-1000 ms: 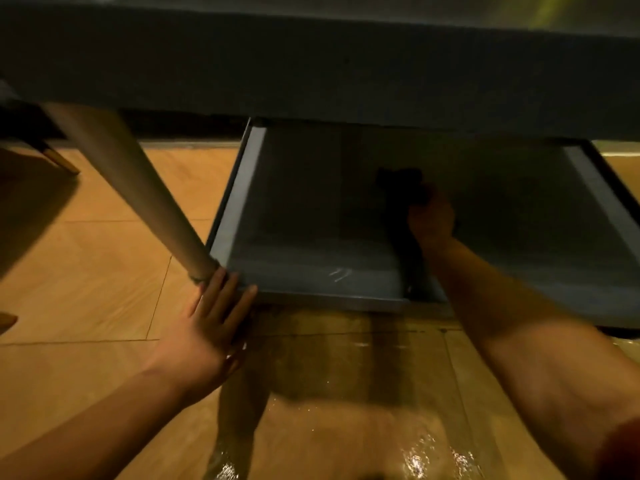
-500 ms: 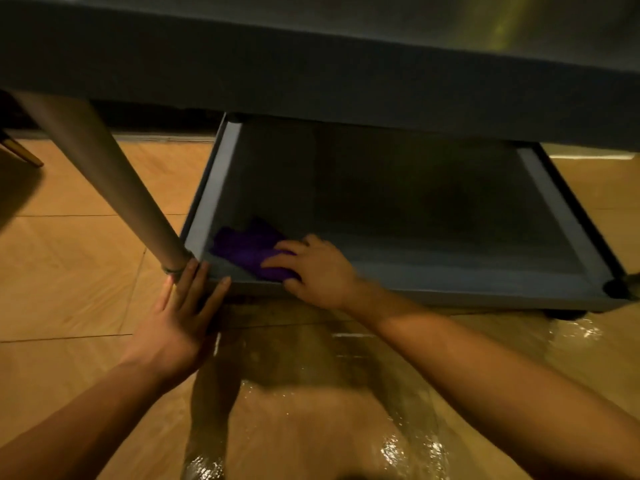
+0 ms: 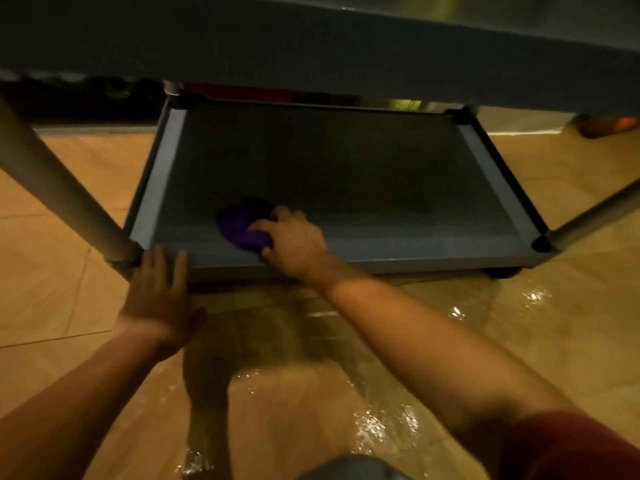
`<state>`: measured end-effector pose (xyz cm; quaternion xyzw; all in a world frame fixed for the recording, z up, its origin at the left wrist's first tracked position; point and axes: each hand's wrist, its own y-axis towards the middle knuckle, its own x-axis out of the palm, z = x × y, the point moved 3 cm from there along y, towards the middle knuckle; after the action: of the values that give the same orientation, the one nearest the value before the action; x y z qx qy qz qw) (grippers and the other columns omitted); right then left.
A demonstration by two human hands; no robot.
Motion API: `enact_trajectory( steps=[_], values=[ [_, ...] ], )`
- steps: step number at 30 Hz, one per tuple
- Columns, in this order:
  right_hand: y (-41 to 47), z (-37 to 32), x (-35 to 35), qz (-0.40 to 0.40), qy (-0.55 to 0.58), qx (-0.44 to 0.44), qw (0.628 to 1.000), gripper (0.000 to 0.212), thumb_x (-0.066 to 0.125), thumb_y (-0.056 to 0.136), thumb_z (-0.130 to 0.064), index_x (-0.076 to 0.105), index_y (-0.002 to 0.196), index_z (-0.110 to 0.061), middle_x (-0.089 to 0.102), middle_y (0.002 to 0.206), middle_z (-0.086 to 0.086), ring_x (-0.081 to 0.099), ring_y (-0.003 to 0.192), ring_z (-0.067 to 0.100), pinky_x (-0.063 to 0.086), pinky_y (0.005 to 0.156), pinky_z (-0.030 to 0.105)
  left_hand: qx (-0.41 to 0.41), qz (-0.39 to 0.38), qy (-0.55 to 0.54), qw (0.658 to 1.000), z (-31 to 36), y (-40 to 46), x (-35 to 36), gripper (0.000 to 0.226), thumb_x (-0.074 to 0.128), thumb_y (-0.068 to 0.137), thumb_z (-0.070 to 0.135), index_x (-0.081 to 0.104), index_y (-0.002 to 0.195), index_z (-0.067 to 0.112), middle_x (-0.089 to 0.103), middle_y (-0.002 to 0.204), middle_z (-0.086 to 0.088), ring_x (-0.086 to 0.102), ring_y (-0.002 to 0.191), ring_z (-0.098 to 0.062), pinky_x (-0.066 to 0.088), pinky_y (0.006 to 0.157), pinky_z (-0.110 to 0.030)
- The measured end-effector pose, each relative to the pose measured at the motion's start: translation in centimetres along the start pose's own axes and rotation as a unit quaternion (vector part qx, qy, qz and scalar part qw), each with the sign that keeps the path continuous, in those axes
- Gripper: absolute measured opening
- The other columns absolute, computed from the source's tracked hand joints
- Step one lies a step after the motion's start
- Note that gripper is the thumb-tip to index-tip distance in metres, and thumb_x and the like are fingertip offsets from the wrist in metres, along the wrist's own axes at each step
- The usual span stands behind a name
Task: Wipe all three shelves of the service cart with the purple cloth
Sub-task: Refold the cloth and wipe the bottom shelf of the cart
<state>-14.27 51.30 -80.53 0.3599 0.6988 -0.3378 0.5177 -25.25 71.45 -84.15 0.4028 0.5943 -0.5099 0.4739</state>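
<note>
The right hand presses its fingers onto the purple cloth, bunched on the bottom shelf near its front-left corner, left of frame centre. The left hand lies flat and spread against the shelf's front rim, beside the cart leg. The shelf above fills the top of the frame; behind it, things are too dim to make out, perhaps clutter.

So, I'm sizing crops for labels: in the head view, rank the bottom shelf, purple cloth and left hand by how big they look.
1. bottom shelf
2. left hand, though it sits nearer the camera
3. purple cloth, partly hidden under the right hand
</note>
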Motion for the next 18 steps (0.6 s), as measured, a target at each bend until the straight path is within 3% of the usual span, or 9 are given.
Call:
enact_trajectory(
  steps=[3, 5, 8, 10, 12, 14, 16, 18],
  values=[
    [-4.9, 10.9, -2.1, 0.003, -0.081, 0.059, 0.995, 0.052, 0.063, 0.09, -0.03, 0.051, 0.14, -0.033, 0.049, 0.14, 0.013, 0.049, 0.124, 0.039, 0.046, 0.097, 0.044, -0.012, -0.001, -0.004, 1.0, -0.5, 0.2, -0.5, 0.096, 0.055, 0.087, 0.054, 0.005, 0.157, 0.013, 0.005, 0.163, -0.022, 0.003, 0.151, -0.04, 0.021, 0.121, -0.054],
    [-10.1, 20.3, -4.2, 0.008, -0.129, 0.171, 0.977, 0.053, 0.062, 0.092, -0.025, 0.049, 0.143, -0.027, 0.049, 0.14, 0.019, 0.048, 0.124, 0.043, 0.045, 0.098, 0.048, -0.013, 0.005, -0.019, 1.0, 0.3, 0.8, -1.3, 0.083, 0.052, 0.089, 0.052, 0.018, 0.155, 0.013, 0.013, 0.162, -0.021, 0.007, 0.151, -0.04, 0.02, 0.119, -0.057],
    [-14.9, 28.9, -7.3, 0.043, -0.117, 0.338, 0.933, 0.049, 0.054, 0.094, -0.017, 0.045, 0.142, -0.022, 0.052, 0.129, 0.025, 0.055, 0.113, 0.049, 0.052, 0.091, 0.054, 0.066, 0.046, -0.057, 0.995, 3.9, 1.4, -2.3, 0.079, 0.055, 0.09, 0.048, 0.02, 0.155, 0.022, 0.011, 0.164, -0.017, 0.005, 0.152, -0.038, 0.012, 0.12, -0.058],
    [-13.6, 29.3, -7.3, 0.056, -0.082, 0.374, 0.922, 0.049, 0.056, 0.093, -0.018, 0.045, 0.141, -0.02, 0.054, 0.126, 0.025, 0.059, 0.108, 0.047, 0.054, 0.087, 0.051, 0.137, 0.042, -0.077, 0.987, 9.3, 2.0, -2.6, 0.081, 0.051, 0.093, 0.05, 0.009, 0.158, 0.026, 0.002, 0.167, -0.01, -0.004, 0.153, -0.033, 0.006, 0.123, -0.054],
    [-9.8, 25.2, -6.1, 0.098, -0.034, 0.325, 0.94, 0.052, 0.06, 0.093, -0.026, 0.048, 0.143, -0.023, 0.054, 0.134, 0.021, 0.06, 0.113, 0.042, 0.052, 0.09, 0.046, 0.143, 0.011, -0.099, 0.985, 13.6, 2.2, -2.3, 0.083, 0.045, 0.095, 0.053, 0.0, 0.158, 0.022, -0.006, 0.167, -0.006, -0.01, 0.153, -0.029, 0.001, 0.123, -0.049],
    [-5.0, 16.9, -3.9, 0.127, 0.018, 0.215, 0.968, 0.055, 0.065, 0.089, -0.032, 0.052, 0.142, -0.027, 0.053, 0.14, 0.015, 0.056, 0.121, 0.035, 0.049, 0.095, 0.042, 0.106, -0.012, -0.1, 0.989, 13.8, 2.1, -1.5, 0.087, 0.043, 0.095, 0.056, -0.005, 0.157, 0.019, -0.009, 0.167, -0.007, -0.012, 0.153, -0.029, -0.002, 0.122, -0.049],
    [-2.8, 9.0, -2.0, 0.086, 0.017, 0.109, 0.99, 0.057, 0.067, 0.085, -0.033, 0.054, 0.139, -0.032, 0.051, 0.14, 0.011, 0.052, 0.123, 0.035, 0.049, 0.095, 0.04, 0.09, -0.014, -0.078, 0.993, 12.6, 2.0, -0.7, 0.093, 0.047, 0.093, 0.057, -0.009, 0.157, 0.018, -0.01, 0.167, -0.011, -0.012, 0.153, -0.031, 0.0, 0.121, -0.051],
    [-3.7, 8.0, -1.6, 0.052, -0.024, 0.044, 0.997, 0.056, 0.069, 0.083, -0.034, 0.056, 0.137, -0.035, 0.05, 0.138, 0.011, 0.05, 0.12, 0.036, 0.05, 0.091, 0.041, 0.1, -0.003, -0.076, 0.992, 12.5, 2.3, 0.1, 0.097, 0.053, 0.091, 0.055, -0.007, 0.157, 0.016, -0.007, 0.167, -0.013, -0.008, 0.153, -0.033, 0.005, 0.121, -0.053]
  ],
)
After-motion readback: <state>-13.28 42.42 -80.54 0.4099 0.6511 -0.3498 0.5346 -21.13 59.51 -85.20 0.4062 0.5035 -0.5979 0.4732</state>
